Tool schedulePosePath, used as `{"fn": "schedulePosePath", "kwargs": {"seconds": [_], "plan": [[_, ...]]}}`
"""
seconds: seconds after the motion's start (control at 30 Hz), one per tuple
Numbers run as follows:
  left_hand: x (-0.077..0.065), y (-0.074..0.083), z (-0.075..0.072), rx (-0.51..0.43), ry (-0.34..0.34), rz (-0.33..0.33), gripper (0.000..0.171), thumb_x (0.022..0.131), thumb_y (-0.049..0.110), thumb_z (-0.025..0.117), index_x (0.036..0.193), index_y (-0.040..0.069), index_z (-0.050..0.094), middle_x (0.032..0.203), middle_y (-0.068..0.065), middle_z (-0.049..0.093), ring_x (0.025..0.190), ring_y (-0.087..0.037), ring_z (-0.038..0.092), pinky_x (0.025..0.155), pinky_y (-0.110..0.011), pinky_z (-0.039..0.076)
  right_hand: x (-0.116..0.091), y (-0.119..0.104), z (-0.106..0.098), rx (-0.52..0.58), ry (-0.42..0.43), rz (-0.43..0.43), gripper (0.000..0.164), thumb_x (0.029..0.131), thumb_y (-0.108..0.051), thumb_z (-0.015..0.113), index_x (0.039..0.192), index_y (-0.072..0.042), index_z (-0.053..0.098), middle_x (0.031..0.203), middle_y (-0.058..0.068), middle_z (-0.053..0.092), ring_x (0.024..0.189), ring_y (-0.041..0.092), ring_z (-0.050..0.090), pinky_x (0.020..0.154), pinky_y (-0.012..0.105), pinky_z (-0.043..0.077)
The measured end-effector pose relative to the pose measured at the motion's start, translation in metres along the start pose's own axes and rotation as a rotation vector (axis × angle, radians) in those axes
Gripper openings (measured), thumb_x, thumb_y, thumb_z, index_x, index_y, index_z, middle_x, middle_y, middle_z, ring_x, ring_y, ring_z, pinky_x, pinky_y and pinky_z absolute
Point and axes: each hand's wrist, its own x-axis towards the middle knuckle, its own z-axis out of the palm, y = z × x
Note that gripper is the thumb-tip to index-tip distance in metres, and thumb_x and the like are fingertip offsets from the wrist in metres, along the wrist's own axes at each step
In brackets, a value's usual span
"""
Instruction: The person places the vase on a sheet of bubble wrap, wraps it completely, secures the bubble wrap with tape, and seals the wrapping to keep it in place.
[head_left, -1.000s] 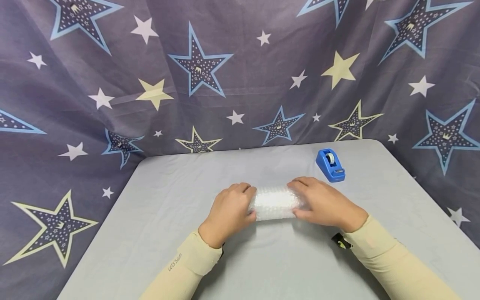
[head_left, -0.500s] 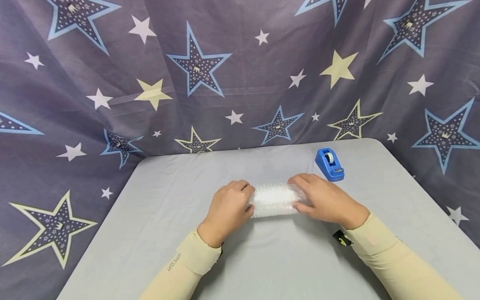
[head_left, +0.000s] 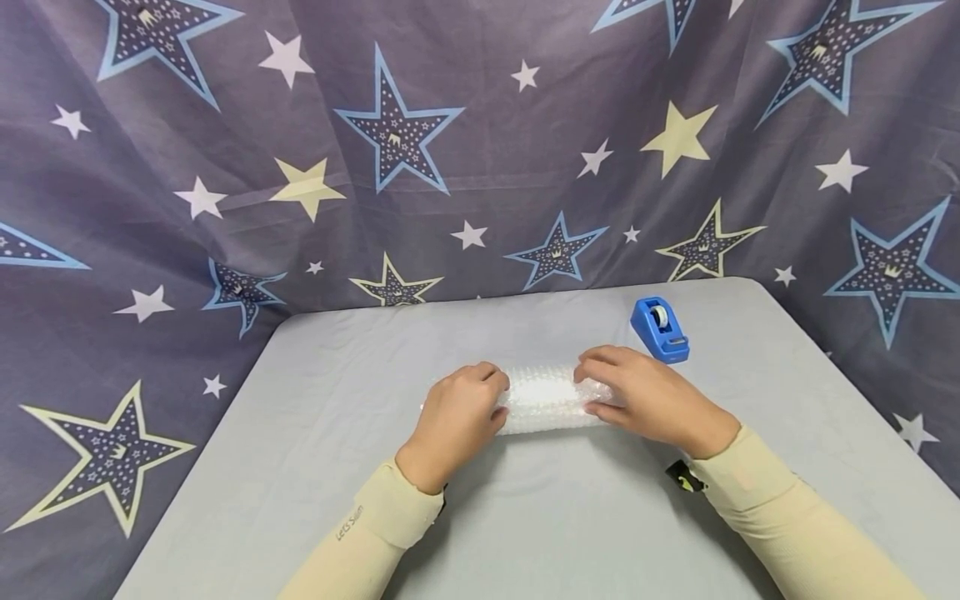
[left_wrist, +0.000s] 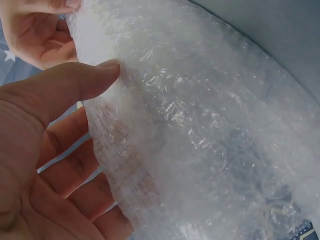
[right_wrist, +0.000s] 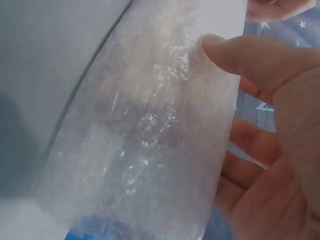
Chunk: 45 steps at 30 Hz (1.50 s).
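Note:
A roll of clear bubble wrap [head_left: 542,400] lies crosswise near the middle of the table, with something white showing through its layers. My left hand [head_left: 456,423] grips its left end, the thumb on the near side and the fingers curled over the far side. At the other end my right hand [head_left: 647,398] holds the roll the same way. The left wrist view shows the left thumb [left_wrist: 95,80] pressing on the bubble wrap [left_wrist: 200,115], fingers behind it. In the right wrist view, the right thumb [right_wrist: 235,52] presses on the wrap [right_wrist: 150,120] too.
A blue tape dispenser [head_left: 662,330] with a roll of tape stands beyond my right hand, toward the back right. The table [head_left: 360,350] has a pale grey cover. A dark curtain with stars [head_left: 480,167] hangs behind the table and along its sides.
The bubble wrap roll has turned slightly between my hands and shifted a little away from me. My right fingers have bent more over its end. The tape dispenser has stayed put.

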Motion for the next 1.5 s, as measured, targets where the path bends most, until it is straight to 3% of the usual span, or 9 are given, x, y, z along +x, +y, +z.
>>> {"fn": "schedulePosePath", "kwargs": {"seconds": [0.37,0.6,0.7,0.9,1.23,1.5], "plan": [[0.000,-0.001,0.000,-0.039,-0.038,0.007,0.021,0.072,0.006,0.083,0.081,0.012,0.066,0.093,-0.001,0.071,0.073,-0.019,0.069,0.063,-0.036,0.056,0.000,-0.001,0.000,-0.025,0.006,0.021,0.032,0.082,-0.023,0.086,0.110,-0.020,0.070,0.122,0.002,0.070,0.113,0.024,0.067,0.100,0.043,0.053],[-0.002,-0.003,0.002,-0.056,-0.038,0.021,0.024,0.077,0.026,0.089,0.083,0.013,0.070,0.104,-0.001,0.073,0.079,-0.018,0.071,0.068,-0.034,0.058,0.000,-0.002,-0.001,-0.021,0.014,0.058,0.022,0.091,-0.032,0.078,0.109,-0.021,0.073,0.120,0.002,0.071,0.114,0.025,0.067,0.101,0.046,0.053],[-0.002,-0.004,0.003,-0.074,-0.026,0.013,0.021,0.080,0.023,0.089,0.082,0.013,0.070,0.106,-0.002,0.074,0.083,-0.019,0.072,0.070,-0.034,0.059,0.000,-0.001,-0.001,-0.018,0.029,0.053,0.020,0.092,-0.031,0.077,0.109,-0.020,0.074,0.119,0.003,0.072,0.113,0.025,0.068,0.100,0.046,0.054],[-0.001,-0.005,0.004,-0.084,-0.023,-0.017,0.019,0.077,0.013,0.090,0.084,0.013,0.071,0.105,-0.001,0.074,0.085,-0.020,0.072,0.070,-0.036,0.059,0.000,0.001,0.000,-0.004,0.039,0.066,0.021,0.087,-0.025,0.083,0.106,-0.020,0.075,0.121,0.006,0.073,0.113,0.025,0.069,0.098,0.045,0.055],[-0.001,-0.008,0.008,-0.101,-0.017,-0.026,0.019,0.078,0.012,0.089,0.086,0.015,0.073,0.106,0.000,0.074,0.086,-0.017,0.073,0.071,-0.034,0.059,-0.004,0.012,-0.010,0.043,-0.003,0.145,0.017,0.083,-0.025,0.087,0.097,-0.023,0.078,0.122,0.003,0.073,0.117,0.024,0.067,0.095,0.045,0.056],[-0.001,-0.009,0.009,-0.104,-0.012,-0.027,0.020,0.077,0.012,0.090,0.086,0.015,0.072,0.105,0.002,0.074,0.086,-0.017,0.073,0.071,-0.035,0.059,-0.008,0.019,-0.022,0.009,-0.031,0.186,0.012,0.081,-0.023,0.088,0.089,-0.025,0.079,0.118,0.001,0.075,0.115,0.026,0.068,0.092,0.048,0.056]]}}
